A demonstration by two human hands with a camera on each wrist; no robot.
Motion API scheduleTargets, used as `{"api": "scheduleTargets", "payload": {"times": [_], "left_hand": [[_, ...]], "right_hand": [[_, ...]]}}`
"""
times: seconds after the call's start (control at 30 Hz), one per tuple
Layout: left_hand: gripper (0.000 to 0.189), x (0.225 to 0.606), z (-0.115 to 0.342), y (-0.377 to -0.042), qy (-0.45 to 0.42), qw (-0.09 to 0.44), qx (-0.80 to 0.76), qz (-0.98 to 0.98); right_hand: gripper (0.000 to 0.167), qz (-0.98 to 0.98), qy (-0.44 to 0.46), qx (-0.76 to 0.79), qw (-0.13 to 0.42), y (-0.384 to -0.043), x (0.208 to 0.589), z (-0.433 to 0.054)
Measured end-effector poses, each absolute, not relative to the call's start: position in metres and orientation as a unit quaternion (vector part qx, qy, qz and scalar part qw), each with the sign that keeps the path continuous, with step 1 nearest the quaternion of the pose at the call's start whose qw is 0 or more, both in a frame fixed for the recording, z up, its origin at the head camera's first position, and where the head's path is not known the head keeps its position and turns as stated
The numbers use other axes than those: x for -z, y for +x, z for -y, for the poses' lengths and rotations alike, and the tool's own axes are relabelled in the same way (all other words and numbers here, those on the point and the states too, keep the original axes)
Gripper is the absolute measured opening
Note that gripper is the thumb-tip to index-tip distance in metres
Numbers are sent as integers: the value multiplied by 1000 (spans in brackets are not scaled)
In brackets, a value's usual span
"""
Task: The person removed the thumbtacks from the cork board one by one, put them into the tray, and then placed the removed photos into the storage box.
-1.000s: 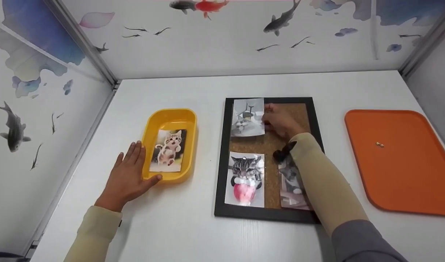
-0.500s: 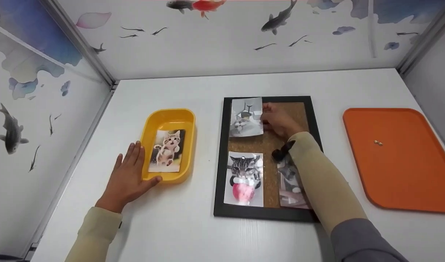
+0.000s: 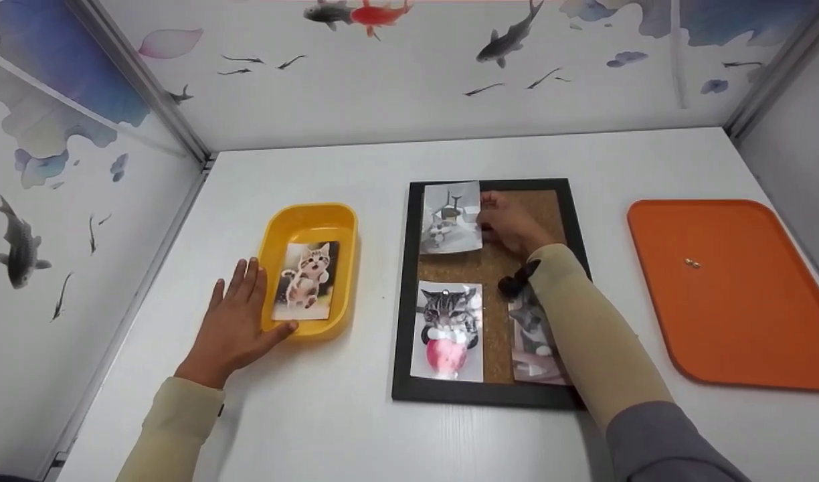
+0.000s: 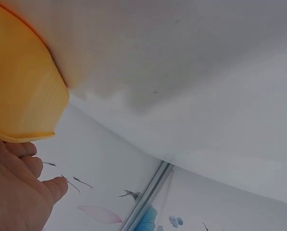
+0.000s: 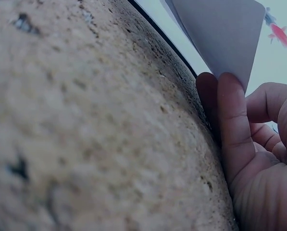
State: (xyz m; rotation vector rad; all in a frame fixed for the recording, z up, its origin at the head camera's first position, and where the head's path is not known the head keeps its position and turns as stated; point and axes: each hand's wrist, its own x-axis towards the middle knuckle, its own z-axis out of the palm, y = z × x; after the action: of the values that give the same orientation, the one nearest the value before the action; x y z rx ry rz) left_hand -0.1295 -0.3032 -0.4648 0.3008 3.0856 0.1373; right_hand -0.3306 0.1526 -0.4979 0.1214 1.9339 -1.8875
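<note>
Four photos: the grey photo (image 3: pixel 443 221) in hand at the board's top left, the tabby photo (image 3: pixel 446 331) and pink photo (image 3: pixel 533 348) along its lower half, the kitten photo (image 3: pixel 308 281) in the yellow tray (image 3: pixel 316 217). One cork board (image 3: pixel 496 321), black-edged. One orange tray (image 3: pixel 737 314) with two small shiny bits (image 3: pixel 688 262) on it; one more stud (image 3: pixel 446 292) shows on the tabby photo. Compared with a second ago, both hands and all photos keep their places; just the head view shifts slightly. The right hand (image 3: pixel 513 224) has thumb and fingers closed in a pinch on the grey photo's right edge; the sheet extends left of the fingertips, lower edge off the cork. The left hand (image 3: pixel 232 321), fingers straight, thumb spread, touches the yellow tray's side, gripping nothing.
</note>
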Motion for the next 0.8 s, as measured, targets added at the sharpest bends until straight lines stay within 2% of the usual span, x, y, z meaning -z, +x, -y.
{"api": "scheduleTargets", "payload": {"times": [0.43,0.8], "left_hand": [[109,469,304,-132,101,26,-42,-994],[106,473,305,-130,110,12,-56,-992]], "right_hand": [[34,-684,9,697,213,-326,498,-153],[33,-701,25,682,209,-327,493,-154]]}}
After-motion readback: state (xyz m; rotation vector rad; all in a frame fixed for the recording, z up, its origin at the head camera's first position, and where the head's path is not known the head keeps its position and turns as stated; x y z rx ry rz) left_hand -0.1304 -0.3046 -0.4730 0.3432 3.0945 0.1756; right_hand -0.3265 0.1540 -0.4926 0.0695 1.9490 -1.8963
